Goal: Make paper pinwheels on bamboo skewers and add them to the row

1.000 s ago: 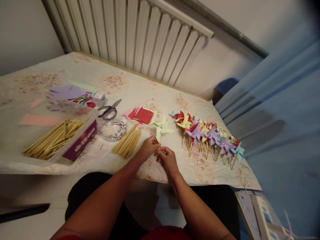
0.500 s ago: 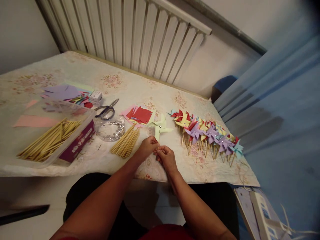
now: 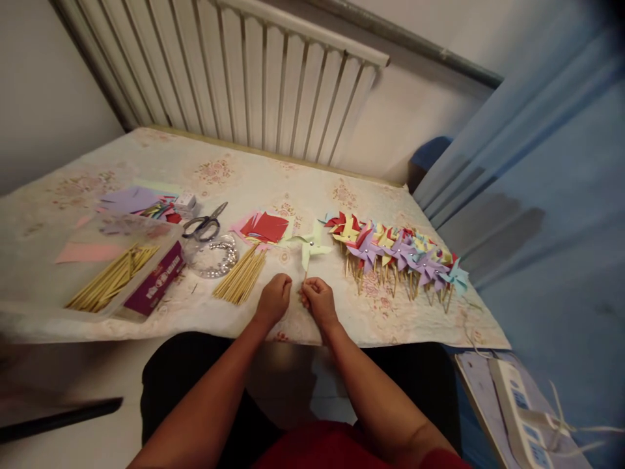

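Observation:
My right hand pinches the thin wooden stick of a pale green paper pinwheel, which stands upright over the table near its front edge. My left hand is curled into a loose fist just left of the stick, a small gap apart from it; what it holds, if anything, is hidden. A loose bundle of wooden sticks lies just left of my hands. A long row of finished pinwheels in red, yellow, purple and blue lies to the right.
Red and pink paper squares lie behind the sticks. Scissors, a clear dish of pins, and a plastic box of sticks sit left. Coloured paper lies far left. A radiator stands behind the table.
My left hand has come off the pinwheel stick and moved slightly left; the right hand still holds it. The camera has tilted, shifting the whole scene.

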The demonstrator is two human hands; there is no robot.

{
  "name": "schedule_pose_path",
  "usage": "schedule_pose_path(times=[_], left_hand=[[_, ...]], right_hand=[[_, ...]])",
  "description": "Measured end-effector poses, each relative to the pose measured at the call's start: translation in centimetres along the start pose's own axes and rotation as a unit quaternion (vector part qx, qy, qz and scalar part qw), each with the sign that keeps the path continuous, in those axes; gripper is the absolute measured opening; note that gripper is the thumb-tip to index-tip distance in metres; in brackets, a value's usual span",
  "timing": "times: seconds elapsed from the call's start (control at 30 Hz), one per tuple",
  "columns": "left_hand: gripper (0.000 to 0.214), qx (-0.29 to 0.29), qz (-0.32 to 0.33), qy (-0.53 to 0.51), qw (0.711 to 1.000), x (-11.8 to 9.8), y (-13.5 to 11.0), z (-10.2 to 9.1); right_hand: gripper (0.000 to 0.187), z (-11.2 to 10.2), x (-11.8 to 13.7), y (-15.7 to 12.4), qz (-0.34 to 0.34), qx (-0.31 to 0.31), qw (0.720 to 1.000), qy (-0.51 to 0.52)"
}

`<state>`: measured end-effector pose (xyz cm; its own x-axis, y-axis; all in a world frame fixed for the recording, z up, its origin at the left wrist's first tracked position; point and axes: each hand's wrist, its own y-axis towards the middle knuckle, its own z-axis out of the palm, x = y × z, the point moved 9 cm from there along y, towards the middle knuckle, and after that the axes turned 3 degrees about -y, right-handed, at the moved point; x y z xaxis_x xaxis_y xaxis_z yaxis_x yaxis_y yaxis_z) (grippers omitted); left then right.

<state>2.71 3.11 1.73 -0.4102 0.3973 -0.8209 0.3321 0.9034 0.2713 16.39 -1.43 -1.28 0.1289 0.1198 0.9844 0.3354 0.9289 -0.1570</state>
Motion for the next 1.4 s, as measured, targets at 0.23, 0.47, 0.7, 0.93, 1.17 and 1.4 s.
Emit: schedule_pose_path(times=[0.23,0.47,0.7,0.93,1.17,1.4], left_hand=[[0.016,0.005,0.022,0.204,0.979,-0.7,-0.6,0.6],[0.022,0.038,0.006,0.344,0.938,-0.5,-0.3,1.5],[0.026,0.049,-0.02,0.405,0.913,-0.9,0.0,1.6],[0.029,0.033,0.004,0.437,0.899,-1.3,0.1,1.7],[0.029,0.032,-0.006,0.444,0.895,-1.5,0.2,1.6],[0.029,0.029,-0.005,0.443,0.896,-1.4,0.3,1.6]], right_hand=[[0.018,0.2,0.2,-0.2,-0.023,-0.003,1.0,-0.016],[0.011,-0.1,0.1,-1.7,-0.052,0.044,0.997,-0.043],[0.008,-3.9,0.0,-4.5,-0.062,0.056,0.996,-0.043],[0.006,-11.9,1.5,-5.4,-0.081,0.003,0.992,-0.095],[0.009,-19.9,3.5,-4.9,-0.123,-0.058,0.974,-0.18],[0.012,-24.9,3.6,-4.9,-0.143,-0.116,0.956,-0.23]])
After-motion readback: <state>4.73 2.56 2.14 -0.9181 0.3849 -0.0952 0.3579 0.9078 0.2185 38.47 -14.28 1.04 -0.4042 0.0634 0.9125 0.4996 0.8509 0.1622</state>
